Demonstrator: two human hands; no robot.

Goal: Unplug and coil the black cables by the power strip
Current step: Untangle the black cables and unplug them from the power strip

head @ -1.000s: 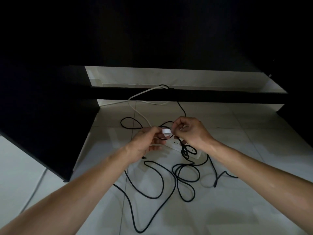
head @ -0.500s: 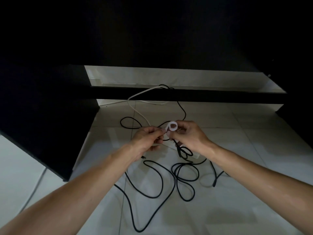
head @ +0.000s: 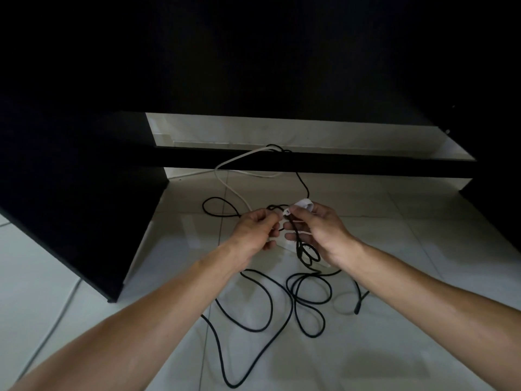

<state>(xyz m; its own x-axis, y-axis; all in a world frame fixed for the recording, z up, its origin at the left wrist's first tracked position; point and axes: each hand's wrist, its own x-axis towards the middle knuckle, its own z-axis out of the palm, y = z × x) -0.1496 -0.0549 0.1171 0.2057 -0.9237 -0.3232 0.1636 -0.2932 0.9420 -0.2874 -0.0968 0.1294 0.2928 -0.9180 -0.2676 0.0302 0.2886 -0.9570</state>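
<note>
Black cables lie in loose loops on the white tiled floor below my hands. My right hand pinches a small white strap or plug piece at its fingertips, and a black cable hangs down from under it. My left hand has its fingers curled at the other end of that white piece, beside the right. The white power strip lies on the floor and is mostly hidden behind both hands.
A black desk panel stands at the left and a black crossbar runs across behind. A white cord runs from the crossbar toward the strip. Another white cord lies on the floor at far left.
Both hands have kept working the small white piece. The right hand has lifted it slightly and turned it, and the dangling black cable has swung a little.
</note>
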